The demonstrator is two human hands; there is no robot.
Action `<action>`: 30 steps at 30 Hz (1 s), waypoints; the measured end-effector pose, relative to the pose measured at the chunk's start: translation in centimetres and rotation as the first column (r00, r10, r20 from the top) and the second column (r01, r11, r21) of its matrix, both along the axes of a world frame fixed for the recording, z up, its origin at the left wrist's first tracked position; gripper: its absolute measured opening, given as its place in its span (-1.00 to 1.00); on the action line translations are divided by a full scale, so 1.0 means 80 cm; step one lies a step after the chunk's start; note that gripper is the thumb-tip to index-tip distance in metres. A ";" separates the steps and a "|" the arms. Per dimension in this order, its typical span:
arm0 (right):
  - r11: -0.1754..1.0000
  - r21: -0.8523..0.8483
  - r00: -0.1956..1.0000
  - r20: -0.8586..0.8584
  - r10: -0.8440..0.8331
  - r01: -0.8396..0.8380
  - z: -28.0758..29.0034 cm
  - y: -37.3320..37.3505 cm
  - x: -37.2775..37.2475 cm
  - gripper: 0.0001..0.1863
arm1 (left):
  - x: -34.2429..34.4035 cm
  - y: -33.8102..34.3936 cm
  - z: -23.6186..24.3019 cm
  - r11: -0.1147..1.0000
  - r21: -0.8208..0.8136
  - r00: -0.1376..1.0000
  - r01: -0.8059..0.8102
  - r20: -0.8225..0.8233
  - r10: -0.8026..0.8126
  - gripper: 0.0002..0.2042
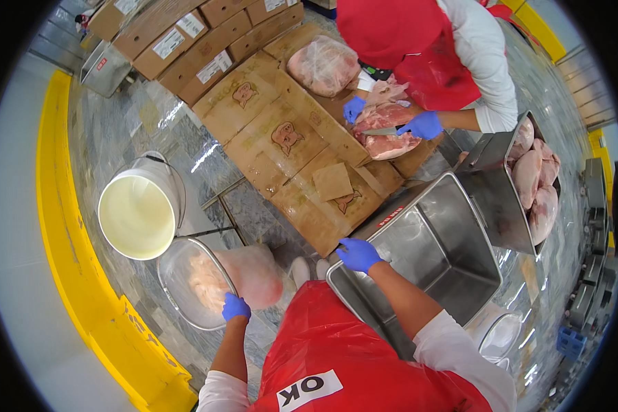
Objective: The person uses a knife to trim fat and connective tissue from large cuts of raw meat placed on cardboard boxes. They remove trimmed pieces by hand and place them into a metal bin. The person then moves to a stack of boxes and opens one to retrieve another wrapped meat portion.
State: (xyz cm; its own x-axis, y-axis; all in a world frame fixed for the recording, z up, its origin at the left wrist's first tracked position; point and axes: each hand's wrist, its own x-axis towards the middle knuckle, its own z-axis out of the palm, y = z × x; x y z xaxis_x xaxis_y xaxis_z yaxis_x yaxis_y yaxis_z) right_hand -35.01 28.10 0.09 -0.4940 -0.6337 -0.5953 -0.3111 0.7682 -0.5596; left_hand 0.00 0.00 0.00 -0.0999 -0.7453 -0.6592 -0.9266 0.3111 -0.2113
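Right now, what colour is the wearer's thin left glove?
The wearer's left glove is violet-blue, clearest in the head view.

I get bright, fairly even light, source out of view. Glare streaks glossy floor [206, 156] beside left edge of cardboard [244, 141]; highlights inside steel tub [470, 240] off near right edge. Yellow kerb [65, 220] bows; black fisheye rim; grey containers [584, 302] there look soft.

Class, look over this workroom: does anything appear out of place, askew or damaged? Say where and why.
Two things: the yellow kerb at left has dark patches where its coating looks chipped. A small cardboard piece lies askew on the larger cardboard sheets, out of line with their edges.
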 end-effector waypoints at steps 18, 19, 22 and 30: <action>0.878 -0.063 0.815 -0.346 -0.465 0.474 0.195 0.104 -0.042 -0.52 | -0.137 -0.142 -0.001 0.591 0.807 0.890 -0.019 0.283 -0.358 -0.39; 0.897 0.001 0.845 -0.335 -0.416 0.442 0.198 0.090 -0.050 -0.52 | -0.185 -0.145 0.017 0.581 0.809 0.950 0.083 0.112 -0.292 -0.37; 0.969 0.001 0.888 -0.400 -0.226 0.247 0.187 0.044 -0.098 -0.51 | -0.306 -0.167 0.010 0.609 0.719 0.928 0.335 -0.139 -0.346 -0.31; 0.995 0.095 0.698 -0.714 0.057 0.016 0.170 -0.058 -0.380 -0.48 | -0.442 -0.187 -0.081 0.741 0.325 0.779 0.587 -0.477 -0.408 -0.50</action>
State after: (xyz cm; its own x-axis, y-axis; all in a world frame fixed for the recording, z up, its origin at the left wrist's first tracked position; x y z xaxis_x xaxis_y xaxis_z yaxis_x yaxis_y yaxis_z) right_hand -65.42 23.45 13.72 -0.7812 -0.6124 -0.1211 -0.6053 0.7905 -0.0930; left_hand -35.33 -14.99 -6.49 -0.6610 -0.1598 -0.7331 -0.5854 0.7211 0.3706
